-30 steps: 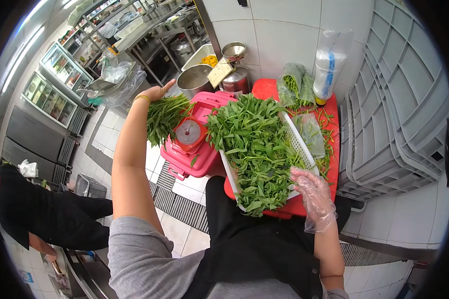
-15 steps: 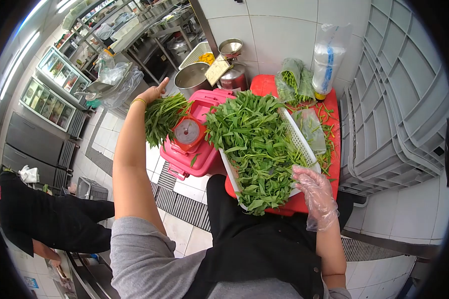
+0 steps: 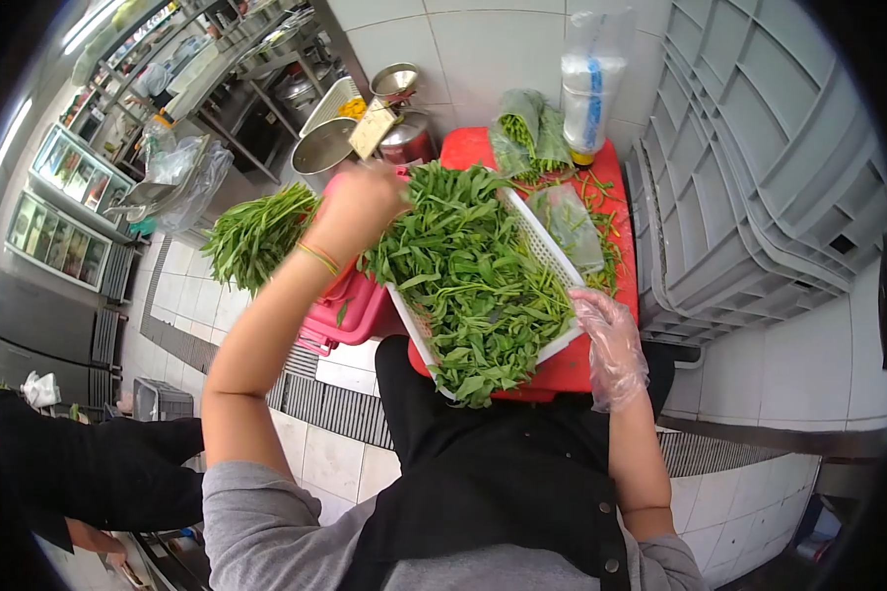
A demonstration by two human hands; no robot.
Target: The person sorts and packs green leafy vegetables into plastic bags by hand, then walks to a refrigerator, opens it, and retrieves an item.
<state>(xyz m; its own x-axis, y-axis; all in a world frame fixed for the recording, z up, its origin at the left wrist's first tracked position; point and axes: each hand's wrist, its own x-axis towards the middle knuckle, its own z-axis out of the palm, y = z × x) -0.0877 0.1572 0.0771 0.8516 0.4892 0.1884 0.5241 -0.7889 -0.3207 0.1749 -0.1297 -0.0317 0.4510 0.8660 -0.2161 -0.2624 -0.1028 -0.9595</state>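
Note:
A white plastic basket [image 3: 552,246] is heaped with leafy green stalks [image 3: 473,256]. My left hand [image 3: 365,209], bare and blurred by motion, is over the basket's upper left side; its fingers are too smeared to read. A gathered bunch of the same greens [image 3: 261,234] lies on the pink lidded box [image 3: 350,313], left of that hand. My right hand [image 3: 609,340] wears a clear plastic glove. Its curled fingers are closed at the basket's lower right corner.
The basket stands on a red stool [image 3: 616,222], where stalk scraps, a clear bag [image 3: 570,231], wrapped greens [image 3: 532,136] and a bag roll [image 3: 593,103] also lie. Grey crates [image 3: 749,197] stack on the right. Metal bowls [image 3: 325,148] stand behind. Another person [image 3: 89,458] works at left.
My left hand has come from beyond the bunch, right and toward me, to the basket's side. The bunch stays on the pink box. My right hand remains at the basket corner. The view has shifted.

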